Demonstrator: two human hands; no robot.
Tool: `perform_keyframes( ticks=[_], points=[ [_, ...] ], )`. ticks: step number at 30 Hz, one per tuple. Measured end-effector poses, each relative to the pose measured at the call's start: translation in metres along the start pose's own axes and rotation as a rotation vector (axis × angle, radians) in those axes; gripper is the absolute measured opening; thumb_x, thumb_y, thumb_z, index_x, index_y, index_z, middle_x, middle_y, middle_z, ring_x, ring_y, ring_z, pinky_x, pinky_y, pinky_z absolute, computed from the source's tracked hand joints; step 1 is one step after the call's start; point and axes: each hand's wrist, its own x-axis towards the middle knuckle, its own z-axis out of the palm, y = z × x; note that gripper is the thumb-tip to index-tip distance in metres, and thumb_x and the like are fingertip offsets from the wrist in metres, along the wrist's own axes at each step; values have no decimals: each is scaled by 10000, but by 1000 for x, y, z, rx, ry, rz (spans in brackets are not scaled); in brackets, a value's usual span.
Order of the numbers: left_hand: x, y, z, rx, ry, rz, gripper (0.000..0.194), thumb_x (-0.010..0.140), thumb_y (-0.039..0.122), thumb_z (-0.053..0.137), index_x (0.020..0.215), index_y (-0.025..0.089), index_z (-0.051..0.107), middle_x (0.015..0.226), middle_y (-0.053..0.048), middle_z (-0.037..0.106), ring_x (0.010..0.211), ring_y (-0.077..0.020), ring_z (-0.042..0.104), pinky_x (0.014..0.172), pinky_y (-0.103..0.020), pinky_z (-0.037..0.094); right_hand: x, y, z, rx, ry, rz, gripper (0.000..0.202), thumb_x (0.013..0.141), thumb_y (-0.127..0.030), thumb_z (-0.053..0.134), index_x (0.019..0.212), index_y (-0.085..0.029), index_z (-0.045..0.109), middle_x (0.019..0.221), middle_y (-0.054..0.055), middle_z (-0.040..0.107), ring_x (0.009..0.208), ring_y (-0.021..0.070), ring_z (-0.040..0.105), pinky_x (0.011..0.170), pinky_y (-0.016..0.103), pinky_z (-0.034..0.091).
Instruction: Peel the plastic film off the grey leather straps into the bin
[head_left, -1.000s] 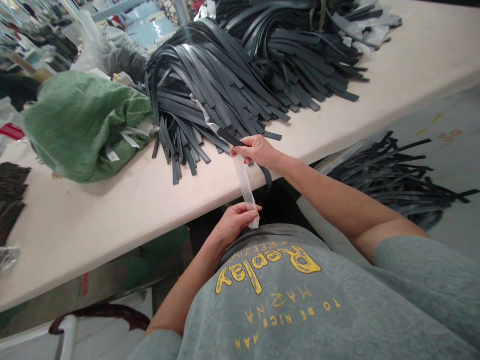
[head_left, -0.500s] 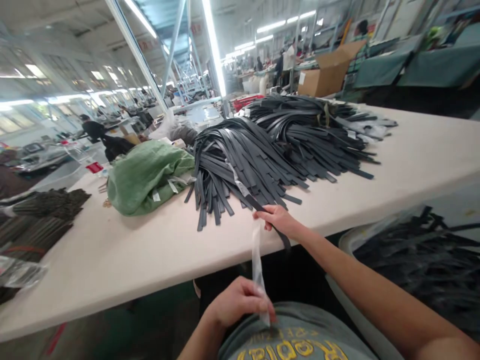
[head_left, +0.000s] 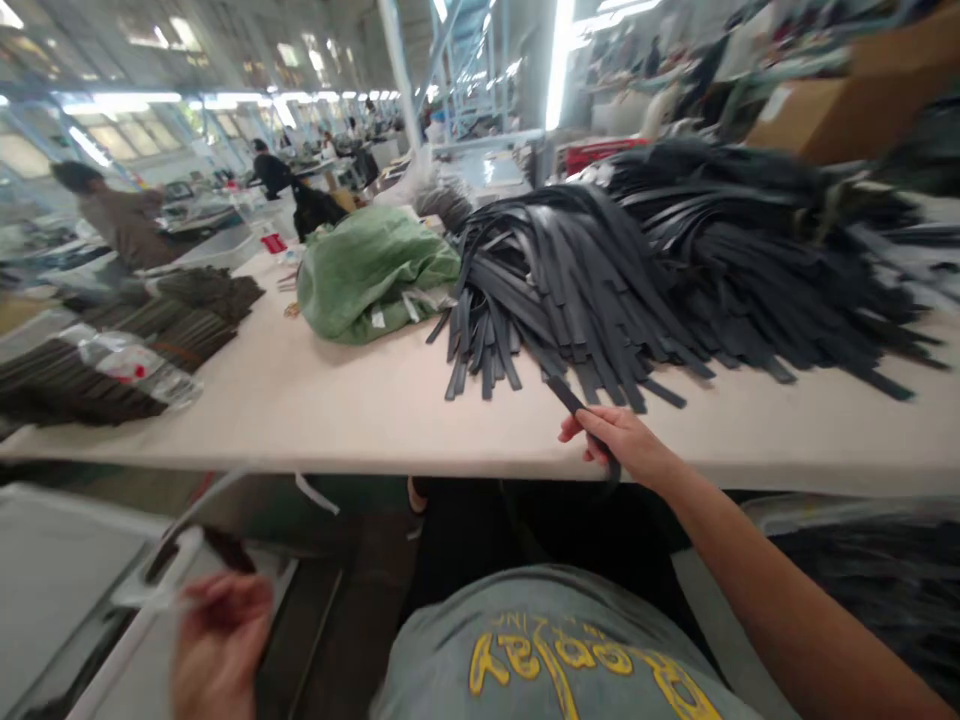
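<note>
My right hand (head_left: 622,440) is closed around a dark grey flat strap (head_left: 566,396) at the table's front edge. One end of the strap points toward the pile, and the other curls down below my fingers. My left hand (head_left: 221,630) is low at the left, smeared by motion, above a white bin-like container (head_left: 67,560). A thin whitish strip (head_left: 316,494), blurred, hangs in the air beyond that hand; whether the fingers touch it does not show. Past my right hand lies a large pile of similar straps (head_left: 577,270) on the pale table (head_left: 360,415).
A green cloth bundle (head_left: 375,270) sits left of the straps. Stacked dark brownish strips (head_left: 187,320) and a clear plastic bottle (head_left: 139,365) lie at the table's left end. A cardboard box (head_left: 806,115) stands behind the pile. Other people work farther back, one (head_left: 120,215) at left.
My left hand has moved left and away from my body, and the clear strip has come away from the strap. My right hand still holds the strap. The view has turned left.
</note>
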Motion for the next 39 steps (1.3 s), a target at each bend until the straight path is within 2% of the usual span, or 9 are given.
perform_keyframes(
  ticks=[3,6,10,15,20,29,35,37,39],
  points=[
    [-16,-58,28,-154,80,-40,303,945,206,552,645,186,579,559,83,627,455,-46,572,537,-169,477,-9,-17,27,-261,-184,-6,410,908,-526,493,783,-190,690,424,-43,461,429,125,486,555,273,490],
    [-12,-108,51,-169,38,-194,310,980,235,523,693,164,616,651,45,668,544,-51,629,623,-188,513,-19,-28,57,-429,-377,-40,395,934,-477,445,781,-205,687,543,2,592,438,128,511,517,269,474],
    [-17,-141,71,-231,7,-340,341,995,265,493,704,150,627,669,22,671,588,-57,641,659,-198,531,-35,-35,94,-643,-524,-188,379,951,-360,399,742,-215,680,699,28,685,545,144,578,559,263,440],
    [-25,-156,85,-213,115,-434,295,989,259,505,765,144,659,738,1,724,645,-84,679,688,-231,547,-34,-33,124,-809,-528,-257,348,959,-310,413,759,-198,675,755,41,697,702,178,621,662,279,418],
    [-30,-164,86,-165,69,-507,225,947,285,586,791,158,689,736,0,733,678,-102,691,709,-236,551,-23,-28,140,-879,-480,-269,325,970,-304,428,793,-190,676,779,52,702,752,181,635,691,272,405],
    [-30,-167,82,-149,19,-529,155,881,291,685,778,174,692,759,13,737,688,-103,688,699,-239,556,-15,-26,158,-1108,-491,-307,308,979,-325,454,777,-193,644,751,54,695,688,182,612,600,277,334],
    [-33,-180,75,-122,42,-522,97,883,230,676,827,154,699,808,-23,741,698,-116,687,686,-239,547,-1,-22,174,-988,-593,-179,358,979,-294,442,694,-196,635,708,36,696,627,156,601,583,257,356],
    [-31,-181,73,-132,81,-509,126,910,209,637,819,143,693,792,-23,735,678,-106,679,668,-230,542,3,-25,170,-917,-596,-162,287,969,-314,462,811,-199,672,719,26,700,606,152,602,575,255,370],
    [-28,-179,72,-172,136,-484,165,933,209,602,806,149,688,779,-13,727,668,-93,672,656,-218,535,2,-34,158,-828,-567,-178,238,947,-339,497,1059,-210,662,748,13,709,594,153,610,573,258,393]
  ],
)
